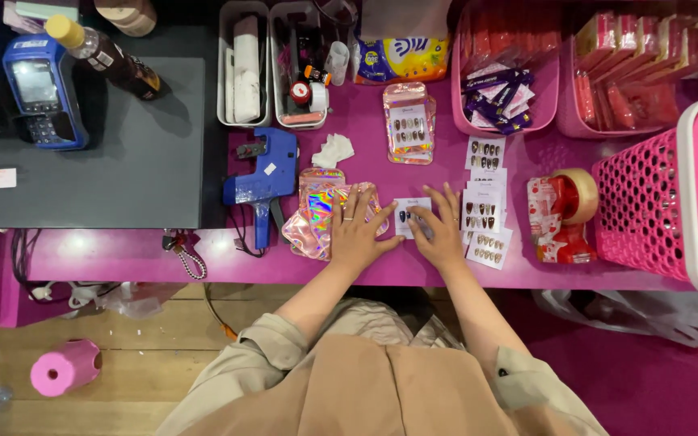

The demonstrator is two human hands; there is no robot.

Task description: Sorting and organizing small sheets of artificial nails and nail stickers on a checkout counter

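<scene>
My left hand (359, 232) rests flat on a pile of shiny holographic pouches (319, 211) at the front of the pink counter (123, 252), its fingers spread. My right hand (441, 228) lies beside it, fingertips touching a small white card of press-on nails (408, 215) that sits between both hands. Just right of that hand, several more nail cards (482, 208) lie in an overlapping column. A packed pouch with nails (409, 123) lies farther back.
A blue price-label gun (263, 182) lies left of the pouches, a red tape dispenser (563, 210) to the right, a pink mesh basket (648, 202) at the right edge. Trays and bins line the back; a card terminal (42, 93) and bottle sit on the grey mat.
</scene>
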